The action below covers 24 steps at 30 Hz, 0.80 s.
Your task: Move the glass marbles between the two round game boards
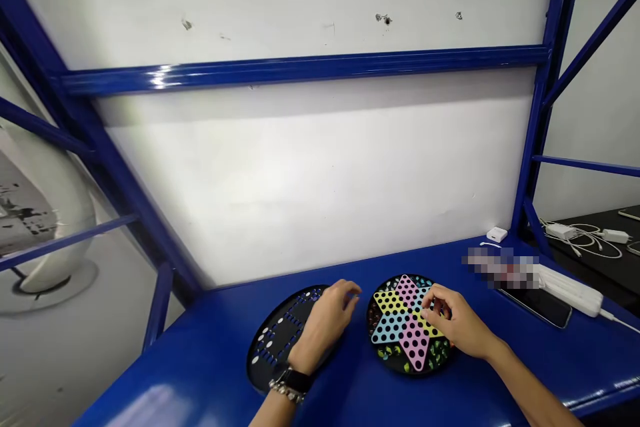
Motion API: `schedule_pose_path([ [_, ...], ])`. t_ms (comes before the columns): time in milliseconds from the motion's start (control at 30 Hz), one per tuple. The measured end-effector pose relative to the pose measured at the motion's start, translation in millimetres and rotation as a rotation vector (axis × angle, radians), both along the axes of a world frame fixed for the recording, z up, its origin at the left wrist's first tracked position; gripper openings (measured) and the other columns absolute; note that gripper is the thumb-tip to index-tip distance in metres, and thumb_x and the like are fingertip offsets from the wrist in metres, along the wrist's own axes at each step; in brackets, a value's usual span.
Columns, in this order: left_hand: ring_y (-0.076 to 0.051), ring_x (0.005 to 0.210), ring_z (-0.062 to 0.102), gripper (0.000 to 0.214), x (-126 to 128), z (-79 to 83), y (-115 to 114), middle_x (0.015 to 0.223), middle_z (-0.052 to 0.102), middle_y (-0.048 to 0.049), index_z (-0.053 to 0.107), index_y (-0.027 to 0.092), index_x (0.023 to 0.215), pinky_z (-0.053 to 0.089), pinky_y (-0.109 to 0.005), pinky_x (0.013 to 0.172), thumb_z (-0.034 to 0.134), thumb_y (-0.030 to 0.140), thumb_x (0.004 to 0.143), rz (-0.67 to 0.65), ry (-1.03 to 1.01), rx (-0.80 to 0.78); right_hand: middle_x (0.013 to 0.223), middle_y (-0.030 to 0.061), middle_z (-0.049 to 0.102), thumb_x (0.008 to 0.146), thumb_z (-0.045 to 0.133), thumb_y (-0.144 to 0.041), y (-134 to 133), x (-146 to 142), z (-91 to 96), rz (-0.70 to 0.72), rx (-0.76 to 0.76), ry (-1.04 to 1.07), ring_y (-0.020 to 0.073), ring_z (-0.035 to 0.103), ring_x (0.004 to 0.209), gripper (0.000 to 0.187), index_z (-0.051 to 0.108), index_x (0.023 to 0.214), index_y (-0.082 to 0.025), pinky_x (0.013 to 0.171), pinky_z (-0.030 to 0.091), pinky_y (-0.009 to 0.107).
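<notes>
A round Chinese checkers board (399, 332) lies on the blue table, its star of pink, yellow and blue points dotted with dark holes. Glass marbles in green, brown and pale blue fill the rim pockets around the star. Over the board's right side is my right hand (457, 321), its thumb and fingertips drawn together; anything between them is hidden. My left hand (327, 320) hovers above the right part of a black oval lid (273, 330) with white dots and slots. Its fingers are loosely bent, apart from the thumb, and no object shows in them.
Right of the board lie a phone (537, 307), a white power strip (573, 290) with a cable, and a small white case (497, 234). Blue metal frame bars (310, 69) and a white panel (325, 180) stand behind the table (200, 360). White chargers (561, 231) lie farther right.
</notes>
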State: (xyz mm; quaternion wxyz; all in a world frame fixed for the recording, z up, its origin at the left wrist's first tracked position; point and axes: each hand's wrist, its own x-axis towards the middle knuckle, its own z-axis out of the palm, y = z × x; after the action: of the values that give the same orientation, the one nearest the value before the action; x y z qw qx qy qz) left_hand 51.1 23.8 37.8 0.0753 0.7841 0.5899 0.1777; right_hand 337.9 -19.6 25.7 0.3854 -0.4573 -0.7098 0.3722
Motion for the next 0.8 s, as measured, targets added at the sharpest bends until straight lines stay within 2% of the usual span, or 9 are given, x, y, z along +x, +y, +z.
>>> schedule_pose_path([
  [133, -0.020, 0.103, 0.067, 0.028, -44.1, -10.1, 1.7, 0.113, 0.073, -0.0037, 0.069, 0.025, 0.109, 0.050, -0.031, 0.092, 0.053, 0.023, 0.086, 0.015, -0.021, -0.072, 0.086, 0.0006, 0.059, 0.089, 0.060, -0.033, 0.6, -0.1, 0.6, 0.000, 0.005, -0.007, 0.0138, 0.052, 0.071, 0.014, 0.061, 0.082, -0.021, 0.062, 0.043, 0.026],
  [200, -0.022, 0.115, 0.063, 0.032, -63.3, -16.2, 0.5, 0.122, 0.070, -0.0030, 0.068, 0.027, 0.114, 0.047, -0.034, 0.102, 0.052, 0.029, 0.087, 0.006, -0.002, -0.039, 0.086, 0.0006, 0.059, 0.089, 0.060, -0.034, 0.7, 0.2, 0.8, -0.008, 0.005, -0.013, 0.0136, 0.052, 0.070, 0.014, 0.061, 0.082, -0.021, 0.063, 0.043, 0.026],
  [300, -0.026, 0.128, 0.056, 0.046, -89.0, -26.0, -3.8, 0.137, 0.062, -0.0052, 0.061, 0.024, 0.130, 0.042, -0.041, 0.111, 0.047, 0.040, 0.089, 0.101, 0.047, 0.045, 0.087, 0.0006, 0.060, 0.089, 0.059, -0.035, 0.6, 1.3, 0.7, -0.011, 0.016, -0.010, 0.0134, 0.051, 0.070, 0.015, 0.061, 0.082, -0.021, 0.063, 0.043, 0.026],
  [400, -0.031, 0.137, 0.047, 0.068, -106.7, -37.1, -9.4, 0.149, 0.051, -0.0122, 0.049, 0.015, 0.143, 0.037, -0.048, 0.115, 0.045, 0.054, 0.088, 0.201, 0.146, -0.066, 0.086, 0.0004, 0.059, 0.089, 0.059, -0.035, 0.6, 2.3, 0.3, -0.002, 0.031, -0.003, 0.0134, 0.051, 0.070, 0.016, 0.061, 0.083, -0.021, 0.063, 0.042, 0.025],
  [467, -0.034, 0.145, 0.034, 0.079, -109.2, -43.2, -13.0, 0.156, 0.039, -0.0142, 0.043, 0.013, 0.149, 0.030, -0.054, 0.118, 0.044, 0.062, 0.087, 0.217, 0.219, -0.175, 0.085, 0.0001, 0.059, 0.089, 0.059, -0.035, 0.8, 2.5, -0.1, 0.000, 0.035, -0.005, 0.0131, 0.051, 0.070, 0.016, 0.061, 0.082, -0.021, 0.063, 0.042, 0.025],
  [567, -0.034, 0.150, 0.020, 0.083, -98.7, -46.9, -15.6, 0.162, 0.022, -0.0101, 0.031, 0.016, 0.155, 0.022, -0.057, 0.120, 0.039, 0.066, 0.089, 0.146, 0.264, -0.239, 0.084, -0.0003, 0.058, 0.089, 0.059, -0.036, 1.5, 2.7, -0.8, 0.000, 0.040, -0.009, 0.0128, 0.051, 0.069, 0.017, 0.060, 0.081, -0.020, 0.063, 0.042, 0.025],
  [700, -0.032, 0.151, 0.011, 0.079, -76.0, -48.8, -11.7, 0.163, 0.012, -0.0082, 0.022, 0.016, 0.157, 0.014, -0.058, 0.121, 0.032, 0.063, 0.094, 0.088, 0.284, -0.278, 0.085, 0.0002, 0.060, 0.090, 0.059, -0.036, 2.1, 3.1, -1.3, 0.000, 0.034, 0.000, 0.0135, 0.052, 0.070, 0.017, 0.061, 0.083, -0.021, 0.063, 0.042, 0.025],
  [800, -0.031, 0.151, 0.011, 0.071, -63.4, -54.3, -6.9, 0.163, 0.012, -0.0078, 0.020, 0.018, 0.157, 0.014, -0.060, 0.121, 0.029, 0.056, 0.098, 0.050, 0.279, -0.231, 0.086, 0.0005, 0.060, 0.090, 0.059, -0.035, 1.0, 2.5, 0.2, 0.005, 0.026, 0.010, 0.0139, 0.052, 0.071, 0.017, 0.061, 0.082, -0.021, 0.063, 0.042, 0.026],
])
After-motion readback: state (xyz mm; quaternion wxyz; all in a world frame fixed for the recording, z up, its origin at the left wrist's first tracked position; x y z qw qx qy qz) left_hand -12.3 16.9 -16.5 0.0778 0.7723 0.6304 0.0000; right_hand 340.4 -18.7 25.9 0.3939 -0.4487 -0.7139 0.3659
